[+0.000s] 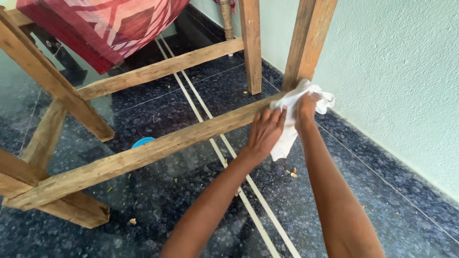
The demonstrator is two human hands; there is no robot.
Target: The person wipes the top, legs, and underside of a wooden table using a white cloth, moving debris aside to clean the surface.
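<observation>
Right of centre, the right hand (pixel 306 106) presses a white cloth (pixel 294 119) against the wooden rail (pixel 143 155) where it meets the post (pixel 306 43); its fingers seem closed in the cloth. The left hand (pixel 266 131) lies flat, fingers spread, touching cloth and rail.

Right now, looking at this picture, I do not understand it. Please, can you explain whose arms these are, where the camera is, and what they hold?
The camera sits on a person's head and looks down, so the two bare arms are that person's own. Both hands press a white cloth against a low wooden beam of a wooden frame, beside an upright post. The left hand lies on the beam and cloth; the right hand grips the cloth near the post. Below is a dark speckled floor with small crumbs. Red patterned fabric hangs behind.
</observation>
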